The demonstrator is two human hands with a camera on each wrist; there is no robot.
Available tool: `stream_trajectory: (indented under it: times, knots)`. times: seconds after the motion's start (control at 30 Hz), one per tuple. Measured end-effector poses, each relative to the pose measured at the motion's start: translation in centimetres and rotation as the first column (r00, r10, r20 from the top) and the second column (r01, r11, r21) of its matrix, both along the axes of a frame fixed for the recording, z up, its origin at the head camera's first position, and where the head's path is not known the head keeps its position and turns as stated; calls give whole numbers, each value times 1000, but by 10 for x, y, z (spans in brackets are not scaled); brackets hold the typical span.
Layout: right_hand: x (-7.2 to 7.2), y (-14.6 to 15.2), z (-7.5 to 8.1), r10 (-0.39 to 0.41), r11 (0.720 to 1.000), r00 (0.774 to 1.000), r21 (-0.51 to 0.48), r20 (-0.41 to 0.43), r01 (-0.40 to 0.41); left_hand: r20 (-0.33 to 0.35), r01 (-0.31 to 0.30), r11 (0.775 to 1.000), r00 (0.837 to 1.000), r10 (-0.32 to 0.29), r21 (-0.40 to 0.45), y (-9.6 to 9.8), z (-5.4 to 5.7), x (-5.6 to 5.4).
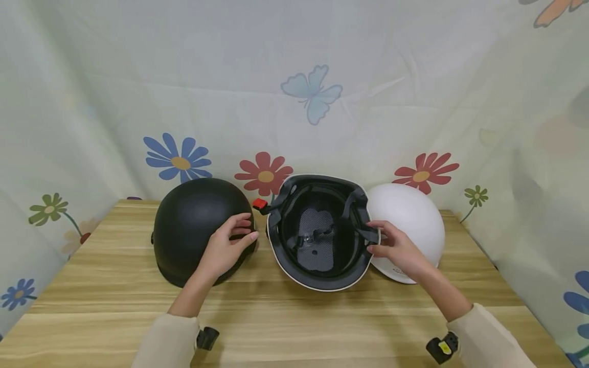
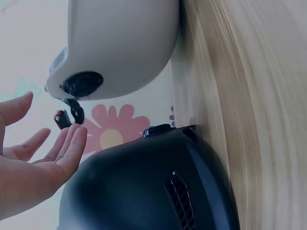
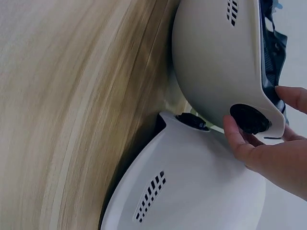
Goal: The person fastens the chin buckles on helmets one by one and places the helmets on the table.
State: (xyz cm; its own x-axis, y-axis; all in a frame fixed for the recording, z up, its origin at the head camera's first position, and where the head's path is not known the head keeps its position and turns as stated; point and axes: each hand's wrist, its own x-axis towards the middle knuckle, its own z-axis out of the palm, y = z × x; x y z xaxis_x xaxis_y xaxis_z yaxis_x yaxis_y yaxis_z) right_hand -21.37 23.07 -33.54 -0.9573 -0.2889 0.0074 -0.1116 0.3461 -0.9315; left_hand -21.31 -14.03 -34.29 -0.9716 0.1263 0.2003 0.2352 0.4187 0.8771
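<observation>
An upturned white helmet (image 1: pixel 317 283) stands in the middle, its black lining (image 1: pixel 317 230) facing up. My right hand (image 1: pixel 399 249) pinches its right rim; the right wrist view shows the fingers beside a round black side disc (image 3: pixel 250 119). A black strap with a red buckle (image 1: pixel 259 204) sticks out at the upper left of this helmet. My left hand (image 1: pixel 224 249) is held with loosely bent fingers in front of a black helmet (image 1: pixel 188 225). In the left wrist view its fingertips (image 2: pixel 76 136) are near the strap and grip nothing.
Behind my right hand a second white helmet (image 1: pixel 414 220) rests dome up on the wooden table (image 1: pixel 294 327). The black helmet also lies dome up, at the left. A curtain (image 1: pixel 230 66) printed with flowers hangs close behind all three.
</observation>
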Motion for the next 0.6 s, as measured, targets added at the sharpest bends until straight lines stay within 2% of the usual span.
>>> stream_trajectory:
  times: [0.2, 0.37, 0.6]
  knots:
    - [-4, 5, 0, 19, 1000, 1000, -6, 21, -19, 12, -30, 1000, 999, 30, 2, -2, 4, -7]
    - [-6, 7, 0, 40, 999, 999, -30, 28, -39, 9, -16, 1000, 1000, 16, 17, -1, 9, -16]
    - [-7, 8, 0, 65, 997, 998, -40, 23, -64, 10, 2, 1000, 1000, -2, -9, 2, 16, -27]
